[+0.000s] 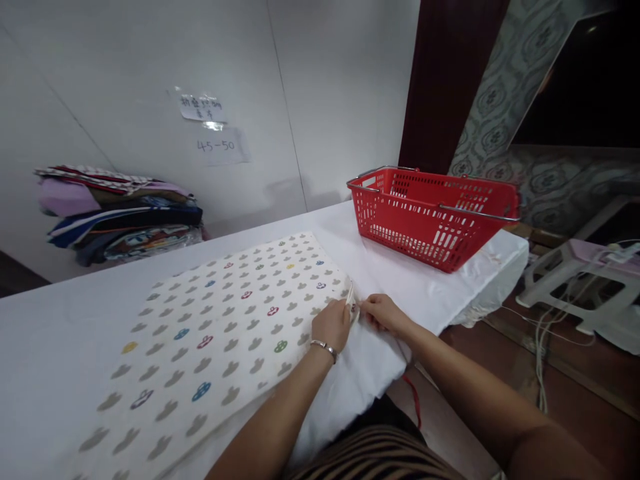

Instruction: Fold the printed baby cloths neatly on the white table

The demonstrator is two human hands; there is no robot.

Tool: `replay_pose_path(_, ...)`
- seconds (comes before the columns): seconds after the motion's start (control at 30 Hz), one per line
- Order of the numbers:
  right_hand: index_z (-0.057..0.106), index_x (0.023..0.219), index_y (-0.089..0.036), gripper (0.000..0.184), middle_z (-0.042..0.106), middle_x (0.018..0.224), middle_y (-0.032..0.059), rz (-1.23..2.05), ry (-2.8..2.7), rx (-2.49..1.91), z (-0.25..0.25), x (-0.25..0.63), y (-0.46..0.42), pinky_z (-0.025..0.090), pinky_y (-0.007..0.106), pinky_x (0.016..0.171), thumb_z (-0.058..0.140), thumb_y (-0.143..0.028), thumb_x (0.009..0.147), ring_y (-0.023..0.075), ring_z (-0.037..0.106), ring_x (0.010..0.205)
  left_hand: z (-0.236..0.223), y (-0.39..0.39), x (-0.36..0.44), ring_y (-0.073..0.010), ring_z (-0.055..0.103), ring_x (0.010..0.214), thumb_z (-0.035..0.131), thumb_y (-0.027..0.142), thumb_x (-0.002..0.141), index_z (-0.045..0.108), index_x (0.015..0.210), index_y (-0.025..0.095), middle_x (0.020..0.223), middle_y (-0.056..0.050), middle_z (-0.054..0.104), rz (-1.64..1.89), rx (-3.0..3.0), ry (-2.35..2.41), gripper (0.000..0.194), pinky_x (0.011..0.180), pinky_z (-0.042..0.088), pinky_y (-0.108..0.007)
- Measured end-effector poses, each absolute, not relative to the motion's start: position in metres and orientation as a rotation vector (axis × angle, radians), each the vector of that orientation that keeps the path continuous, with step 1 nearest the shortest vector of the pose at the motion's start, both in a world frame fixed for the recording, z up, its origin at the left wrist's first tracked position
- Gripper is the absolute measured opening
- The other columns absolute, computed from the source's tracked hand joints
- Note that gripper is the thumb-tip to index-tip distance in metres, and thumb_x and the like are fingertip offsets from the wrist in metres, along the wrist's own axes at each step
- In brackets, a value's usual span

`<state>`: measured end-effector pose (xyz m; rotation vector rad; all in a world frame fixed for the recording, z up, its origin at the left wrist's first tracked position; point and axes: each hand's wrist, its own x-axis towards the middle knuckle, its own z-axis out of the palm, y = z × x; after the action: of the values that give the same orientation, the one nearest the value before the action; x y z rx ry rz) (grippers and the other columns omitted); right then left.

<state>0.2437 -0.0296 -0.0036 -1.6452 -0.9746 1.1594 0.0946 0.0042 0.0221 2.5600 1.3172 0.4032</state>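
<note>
A white cloth (pixel 235 327) printed with grey and coloured mouse-head shapes lies spread in a flat, folded rectangle on the white-covered table. At its right edge, my left hand (pixel 331 325), with a silver bracelet on the wrist, is closed on the cloth and lifts a small fold of it. My right hand (pixel 384 312) pinches the same edge just to the right, the fingertips close to those of my left hand. Exactly how the layers lie between the fingers is hidden.
A red plastic basket (pixel 410 227) with metal handles stands at the table's back right. Folded clothes (pixel 125 213) are stacked at the back left, against the wall. Handwritten papers (pixel 220 145) hang above. White stools (pixel 575 287) and cables stand beyond the right table edge.
</note>
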Motion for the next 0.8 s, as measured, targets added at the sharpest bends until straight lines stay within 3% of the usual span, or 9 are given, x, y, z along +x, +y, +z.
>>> replay_pose_path(0.2, 0.047, 0.054, -0.017, 0.014, 0.048, 0.039, -0.0039, 1.166, -0.972, -1.678, -0.003, 0.247, -0.031, 0.021, 0.018, 0.028, 0.05, -0.016, 0.067, 0.0064, 0.039, 0.028, 0.031, 0.001, 0.096, -0.0144, 0.056, 0.083, 0.025, 0.03, 0.091, 0.055, 0.095, 0.021, 0.092, -0.002, 0.059, 0.304, 2.681, 1.266, 0.031, 0.066, 0.038, -0.026)
replay_pose_path(0.47, 0.047, 0.058, -0.018, 0.02, 0.046, 0.042, -0.0058, 1.254, -0.821, -1.349, -0.001, 0.249, -0.04, 0.013, 0.018, 0.028, 0.056, -0.035, 0.065, 0.0057, 0.036, 0.029, 0.042, -0.001, 0.101, -0.0192, 0.058, 0.086, 0.029, 0.021, 0.088, 0.054, 0.097, 0.018, 0.093, -0.008, 0.059, 0.097, 2.795, 1.238, 0.026, 0.065, 0.042, -0.029)
replay_pose_path(0.63, 0.046, 0.057, -0.017, 0.022, 0.045, 0.044, -0.0057, 1.295, -0.783, -1.219, 0.0, 0.245, -0.037, 0.014, 0.019, 0.03, 0.057, -0.035, 0.065, 0.0048, 0.036, 0.031, 0.047, -0.004, 0.108, -0.0204, 0.059, 0.086, 0.03, 0.016, 0.086, 0.054, 0.098, 0.017, 0.091, -0.008, 0.059, 0.011, 2.824, 1.201, 0.027, 0.065, 0.043, -0.03)
replay_pose_path(0.8, 0.045, 0.056, -0.017, 0.022, 0.044, 0.043, -0.0057, 1.314, -0.732, -1.158, 0.0, 0.243, -0.035, 0.014, 0.019, 0.031, 0.057, -0.034, 0.065, 0.0046, 0.035, 0.031, 0.054, -0.005, 0.106, -0.0214, 0.059, 0.086, 0.03, 0.022, 0.088, 0.057, 0.095, 0.018, 0.09, -0.008, 0.06, 0.036, 2.818, 1.235, 0.028, 0.065, 0.044, -0.031)
